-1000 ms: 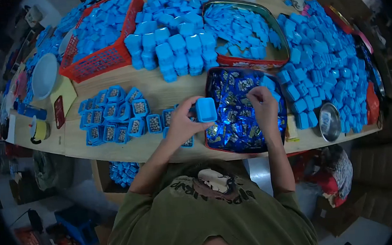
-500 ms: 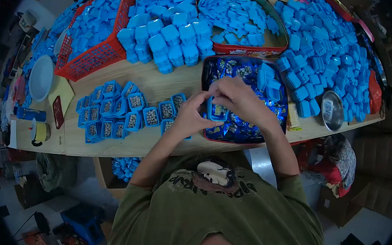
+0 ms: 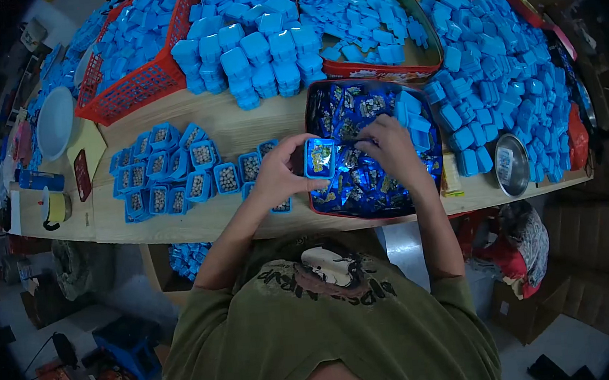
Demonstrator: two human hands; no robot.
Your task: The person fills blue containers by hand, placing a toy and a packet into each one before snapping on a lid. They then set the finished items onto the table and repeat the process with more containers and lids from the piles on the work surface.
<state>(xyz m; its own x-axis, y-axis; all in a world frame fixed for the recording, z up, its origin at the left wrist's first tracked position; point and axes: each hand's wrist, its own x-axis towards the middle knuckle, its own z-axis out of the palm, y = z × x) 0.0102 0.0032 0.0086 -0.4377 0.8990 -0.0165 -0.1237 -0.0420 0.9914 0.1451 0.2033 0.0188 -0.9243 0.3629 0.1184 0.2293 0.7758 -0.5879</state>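
My left hand (image 3: 281, 172) grips a small blue plastic box (image 3: 319, 158) by its sides, tilted so its inside faces me; a shiny packet with a yellow print lies in it. Over a large tin (image 3: 315, 207) full of blue foil packets (image 3: 348, 193), my right hand (image 3: 390, 146) points downward with curled fingers among the packets. What its fingertips pinch, if anything, is hidden. A few empty blue boxes (image 3: 419, 129) lie inside the tin at its right. Left of my left hand stand several blue boxes filled with small pale balls (image 3: 226, 178).
Stacked blue boxes (image 3: 235, 62) stand behind, beside a red basket (image 3: 132, 85) and a tin of flat blue pieces (image 3: 358, 19). A heap of blue boxes (image 3: 505, 78) covers the right side, near a metal bowl (image 3: 512, 164). A pale blue basin (image 3: 56, 123) is at left.
My hands have moved apart. The left has drawn the blue box slightly left, showing the packet inside; the right has left the box and reached over the foil packets. The view shifted slightly.
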